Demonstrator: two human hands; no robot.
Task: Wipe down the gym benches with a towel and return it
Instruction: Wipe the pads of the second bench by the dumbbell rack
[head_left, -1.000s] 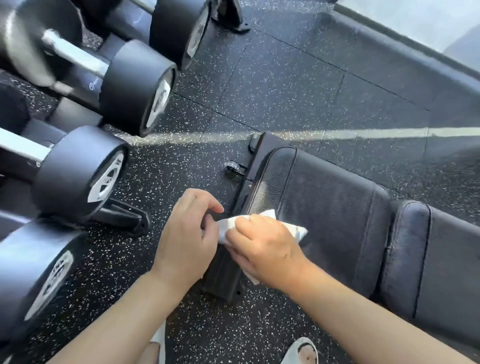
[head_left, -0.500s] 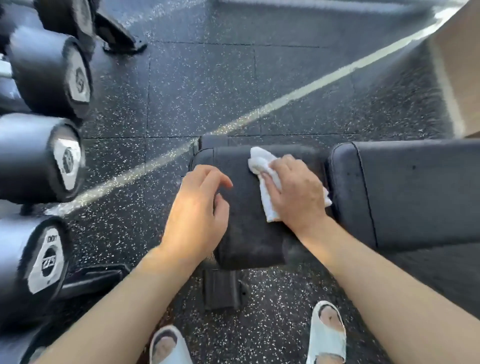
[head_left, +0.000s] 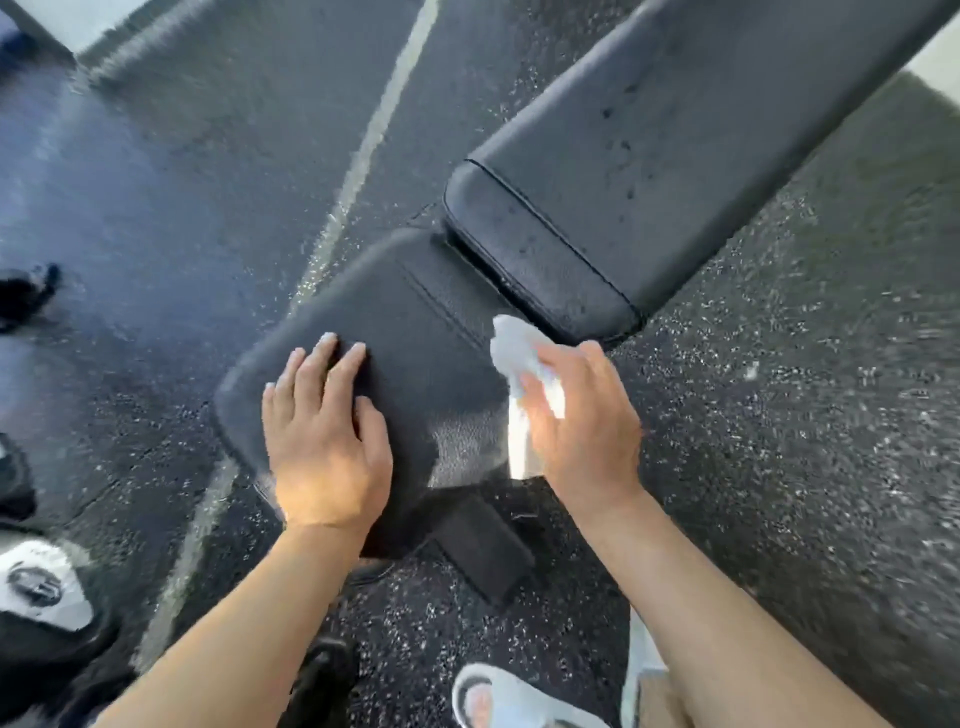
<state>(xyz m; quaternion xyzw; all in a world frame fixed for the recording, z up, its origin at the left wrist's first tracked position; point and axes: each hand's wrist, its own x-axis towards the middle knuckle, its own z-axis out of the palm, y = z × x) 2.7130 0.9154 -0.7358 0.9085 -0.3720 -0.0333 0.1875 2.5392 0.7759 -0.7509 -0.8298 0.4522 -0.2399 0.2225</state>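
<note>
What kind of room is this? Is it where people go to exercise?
Most likely a gym. There is a padded black bench, a black rubber floor with white speckles, and what looks like a dumbbell end at the lower left, though that part is blurry.

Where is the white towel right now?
In the head view, the towel is held in the right hand at the seat pad's right edge, just below the long back pad.

Two bench pads (head_left: 415, 332) — one towel (head_left: 519, 353)
</note>
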